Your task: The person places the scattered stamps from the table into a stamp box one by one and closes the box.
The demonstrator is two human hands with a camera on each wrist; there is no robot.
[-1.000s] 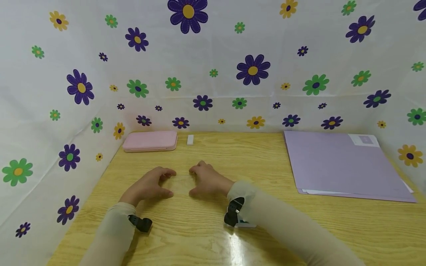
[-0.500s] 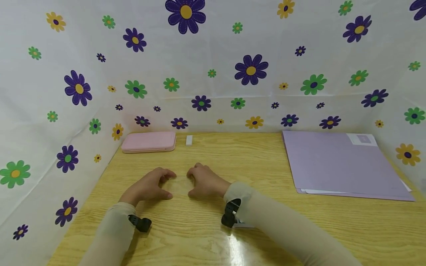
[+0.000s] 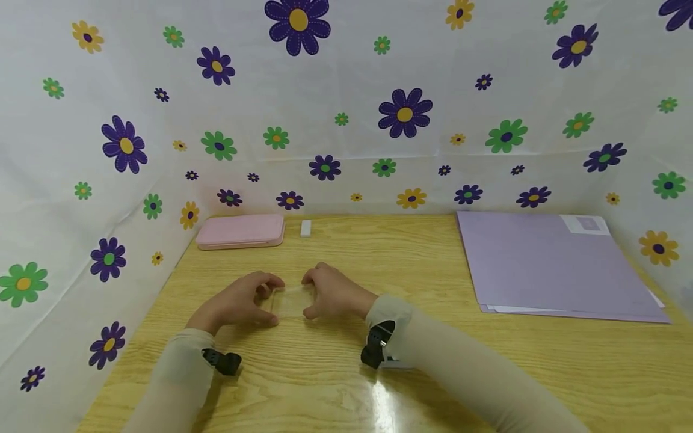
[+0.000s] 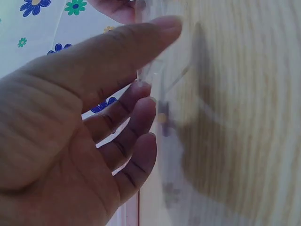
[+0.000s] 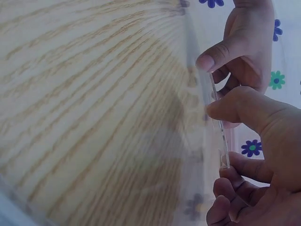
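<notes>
A thin, clear rectangular plate (image 3: pixel 292 302), perhaps plastic, is held between both hands, just above the wooden table. In the head view my left hand (image 3: pixel 235 304) grips its left side with thumb and fingers. My right hand (image 3: pixel 338 293) holds the right side the same way. The right wrist view shows the clear plate (image 5: pixel 223 136) edge-on, with the right thumb and fingers at its near end and the left hand (image 5: pixel 249 42) at its far end. In the left wrist view the left thumb (image 4: pixel 150 37) partly covers it, and its outline is faint.
At the back left lie a pink case (image 3: pixel 240 231) and a small white block (image 3: pixel 305 228). Purple folders (image 3: pixel 547 264) with papers lie on the right. A small flat item (image 3: pixel 397 363) is partly hidden under the right wrist. Flowered cloth (image 3: pixel 346 132) surrounds the table (image 3: pixel 303 385).
Both hands keep their hold with only slight shifts. The clear plate's outline shows more plainly than half a second ago, and the head view has turned slightly.
</notes>
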